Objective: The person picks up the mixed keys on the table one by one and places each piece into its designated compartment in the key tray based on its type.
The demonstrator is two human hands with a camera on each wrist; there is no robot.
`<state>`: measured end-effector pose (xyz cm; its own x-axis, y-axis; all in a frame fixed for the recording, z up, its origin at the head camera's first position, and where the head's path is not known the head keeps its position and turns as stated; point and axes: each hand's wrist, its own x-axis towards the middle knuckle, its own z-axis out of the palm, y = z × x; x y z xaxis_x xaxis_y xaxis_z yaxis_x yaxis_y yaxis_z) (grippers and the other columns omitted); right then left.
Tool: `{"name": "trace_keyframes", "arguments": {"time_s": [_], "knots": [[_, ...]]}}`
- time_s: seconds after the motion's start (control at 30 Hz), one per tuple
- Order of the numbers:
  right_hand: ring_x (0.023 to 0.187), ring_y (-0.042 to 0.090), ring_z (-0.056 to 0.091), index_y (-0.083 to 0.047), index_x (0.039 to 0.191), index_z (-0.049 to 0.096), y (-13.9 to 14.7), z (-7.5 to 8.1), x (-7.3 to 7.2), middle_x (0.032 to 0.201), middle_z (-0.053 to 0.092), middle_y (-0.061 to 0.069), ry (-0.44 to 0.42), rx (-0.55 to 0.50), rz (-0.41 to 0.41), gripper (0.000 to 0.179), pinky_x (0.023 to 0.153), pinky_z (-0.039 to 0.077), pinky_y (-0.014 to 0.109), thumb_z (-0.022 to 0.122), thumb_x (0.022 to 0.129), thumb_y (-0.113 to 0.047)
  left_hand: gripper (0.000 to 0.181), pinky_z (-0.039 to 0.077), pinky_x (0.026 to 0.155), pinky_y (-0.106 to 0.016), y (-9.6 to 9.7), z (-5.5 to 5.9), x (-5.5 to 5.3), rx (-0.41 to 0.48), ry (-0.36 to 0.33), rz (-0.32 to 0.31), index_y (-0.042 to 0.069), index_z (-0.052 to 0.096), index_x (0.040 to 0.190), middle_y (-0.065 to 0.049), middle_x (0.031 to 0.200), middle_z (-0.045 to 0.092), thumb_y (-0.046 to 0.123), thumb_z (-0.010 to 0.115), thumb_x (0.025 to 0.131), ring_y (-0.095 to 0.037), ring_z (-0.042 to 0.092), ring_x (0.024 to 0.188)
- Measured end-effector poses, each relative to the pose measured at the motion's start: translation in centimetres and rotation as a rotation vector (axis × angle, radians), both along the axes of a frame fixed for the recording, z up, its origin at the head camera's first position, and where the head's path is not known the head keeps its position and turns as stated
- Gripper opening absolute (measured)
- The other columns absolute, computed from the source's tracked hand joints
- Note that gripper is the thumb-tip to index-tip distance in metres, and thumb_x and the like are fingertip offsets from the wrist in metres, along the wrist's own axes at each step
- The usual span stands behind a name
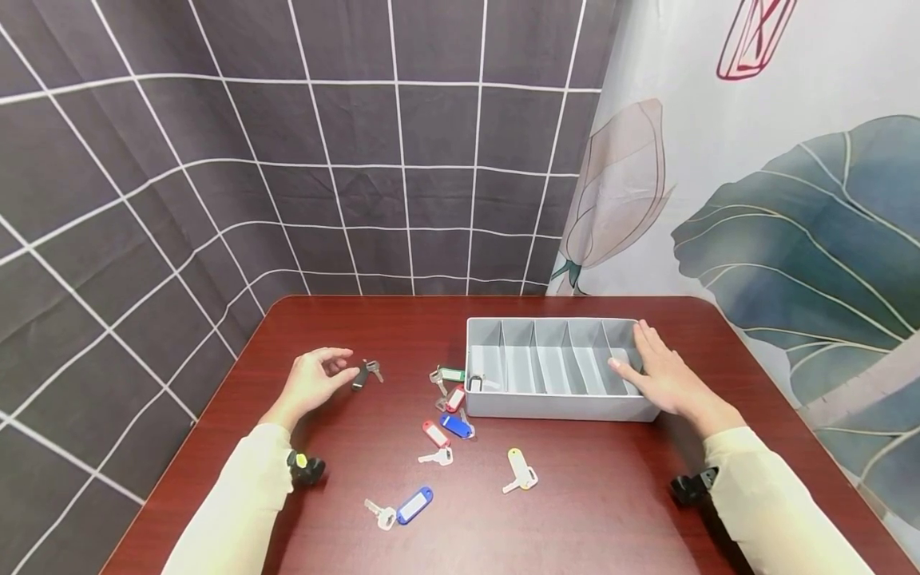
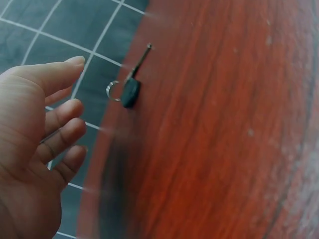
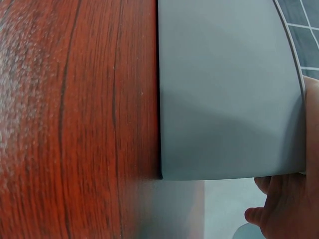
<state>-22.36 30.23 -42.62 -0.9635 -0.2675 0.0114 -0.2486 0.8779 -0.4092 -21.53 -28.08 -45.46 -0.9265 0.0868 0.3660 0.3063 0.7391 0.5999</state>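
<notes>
In the head view my left hand point(image 1: 316, 382) hovers by a key with a black tag point(image 1: 360, 377) at the table's left. The left wrist view shows the black-tagged key point(image 2: 130, 92) with its ring, apart from the loosely bent fingers. My right hand point(image 1: 664, 375) holds the right end of a grey divided tray point(image 1: 564, 406), thumb over the rim and fingers outside the end wall. In the right wrist view the tray's front wall point(image 3: 229, 99) hides the thumb. A key with a black-edged tag point(image 1: 476, 383) lies in the leftmost compartment.
Left of the tray lie keys with a green tag point(image 1: 451, 374), red tags point(image 1: 455, 398) and a blue tag point(image 1: 456, 426). Nearer the front are another blue-tagged key point(image 1: 414, 506) and a yellow-tagged one point(image 1: 518, 469). Curtains hang behind the reddish table point(image 1: 589, 511).
</notes>
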Motion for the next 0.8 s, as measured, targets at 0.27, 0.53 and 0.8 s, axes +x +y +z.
{"name": "trace_keyframes", "arguments": {"time_s": [0.27, 0.53, 0.8], "knots": [[0.144, 0.04, -0.005, 0.004, 0.151, -0.003, 0.2, 0.0, 0.0, 0.158, -0.009, 0.021, -0.013, 0.009, 0.001, 0.096, 0.105, 0.008, 0.069, 0.042, 0.095, -0.061, 0.04, 0.049, 0.073, -0.04, 0.1, -0.8, 0.1, -0.028, 0.028, 0.01, 0.003, 0.072, 0.107, -0.006, 0.086, 0.07, 0.021, 0.084, 0.073, -0.024, 0.063, 0.081], [0.144, 0.041, -0.005, 0.003, 0.151, -0.004, 0.2, 0.0, -0.2, 0.158, -0.009, 0.022, -0.015, 0.005, 0.007, 0.095, 0.105, 0.008, 0.069, 0.041, 0.095, -0.06, 0.041, 0.05, 0.079, -0.042, 0.5, -1.1, 0.2, -0.063, -0.009, 0.011, 0.004, 0.072, 0.104, -0.007, 0.093, 0.069, 0.026, 0.085, 0.072, -0.024, 0.064, 0.087], [0.144, 0.041, -0.004, 0.003, 0.151, -0.004, 0.1, -0.1, -0.1, 0.158, -0.009, 0.022, -0.016, 0.007, 0.006, 0.095, 0.105, 0.009, 0.069, 0.042, 0.095, -0.06, 0.046, 0.049, 0.081, -0.042, 0.4, -1.6, 0.1, -0.089, -0.012, -0.007, 0.004, 0.072, 0.105, -0.005, 0.094, 0.067, 0.032, 0.085, 0.071, -0.024, 0.062, 0.089]]}}
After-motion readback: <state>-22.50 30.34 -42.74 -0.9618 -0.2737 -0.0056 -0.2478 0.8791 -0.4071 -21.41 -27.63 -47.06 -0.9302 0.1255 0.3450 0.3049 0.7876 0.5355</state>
